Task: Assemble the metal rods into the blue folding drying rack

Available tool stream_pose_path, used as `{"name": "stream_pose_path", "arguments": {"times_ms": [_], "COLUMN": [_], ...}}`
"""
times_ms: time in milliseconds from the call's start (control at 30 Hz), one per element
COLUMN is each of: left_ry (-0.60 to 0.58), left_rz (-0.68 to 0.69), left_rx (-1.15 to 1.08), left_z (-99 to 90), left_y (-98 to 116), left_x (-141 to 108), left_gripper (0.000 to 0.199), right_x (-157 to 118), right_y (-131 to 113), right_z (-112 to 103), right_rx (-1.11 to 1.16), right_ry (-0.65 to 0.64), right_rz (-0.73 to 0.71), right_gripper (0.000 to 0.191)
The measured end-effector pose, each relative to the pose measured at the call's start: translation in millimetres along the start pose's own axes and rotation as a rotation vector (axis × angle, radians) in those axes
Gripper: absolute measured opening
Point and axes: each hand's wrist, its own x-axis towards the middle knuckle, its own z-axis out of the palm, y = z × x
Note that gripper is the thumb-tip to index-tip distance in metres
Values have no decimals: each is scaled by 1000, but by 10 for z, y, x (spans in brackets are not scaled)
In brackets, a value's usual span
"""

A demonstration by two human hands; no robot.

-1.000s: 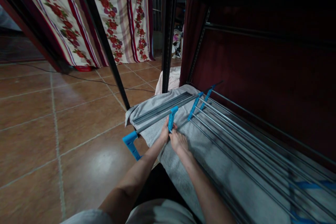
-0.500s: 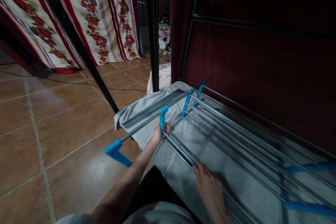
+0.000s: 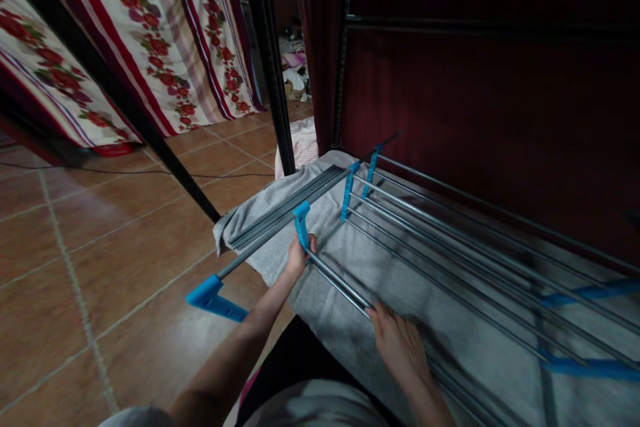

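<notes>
My left hand is closed around the lower part of a blue plastic bracket, where two metal tubes meet it. Farther along those tubes, my right hand wraps over them from above. The bracket's top is fitted on a long grey pole that slants toward the back. At the pole's near end sits a blue angled end piece, out past the cloth over the floor. More blue brackets farther back carry several parallel metal tubes, forming a partly assembled-looking rack.
Grey cloth covers the low surface under the rack. A bundle of grey poles lies on its left part. Black metal posts rise at the left corner. Tiled floor, a flowered curtain and a dark red cloth surround it.
My view has shifted slightly, so the scene sits a little differently. Both hands keep their grip on the bracket and tubes, with little other movement visible.
</notes>
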Motion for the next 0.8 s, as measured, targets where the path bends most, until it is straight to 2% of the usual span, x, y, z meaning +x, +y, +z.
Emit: {"name": "stream_pose_path", "arguments": {"times_ms": [233, 333, 467, 500, 567, 600, 667, 733, 767, 800], "left_ry": [21, 62, 282, 355, 458, 461, 359, 192, 129, 94], "left_rz": [14, 23, 72, 90, 143, 182, 255, 265, 249, 228], "left_rx": [36, 63, 103, 120, 218, 296, 505, 732, 835, 929], "left_z": [2, 11, -30, -57, -121, -152, -198, -216, -217, -217], "left_y": [23, 35, -22, -55, -136, -180, -257, -309, -324, -332], "left_x": [-3, -10, -126, -186, -338, -421, -577, -687, -718, -735], "left_gripper": [65, 63, 52, 48, 37, 32, 29, 35, 38, 40], "right_x": [32, 1, -249, -347, -554, -654, -827, -965, -1022, -1073], "right_y": [-49, -93, -130, -129, -89, -40, 132, 380, 512, 634], "right_z": [-20, -37, 84, 158, 362, 489, 774, 1068, 1201, 1316], "right_rx": [-5, -5, 46, 71, 132, 162, 187, 120, 64, 21], "right_ry": [23, 132, 447, 496, 502, 479, 452, 552, 635, 662], "right_rz": [15, 4, -81, -107, -157, -168, -158, -131, -126, -104], "right_gripper": [38, 35, 35, 38, 44, 48, 54, 53, 49, 47]}}
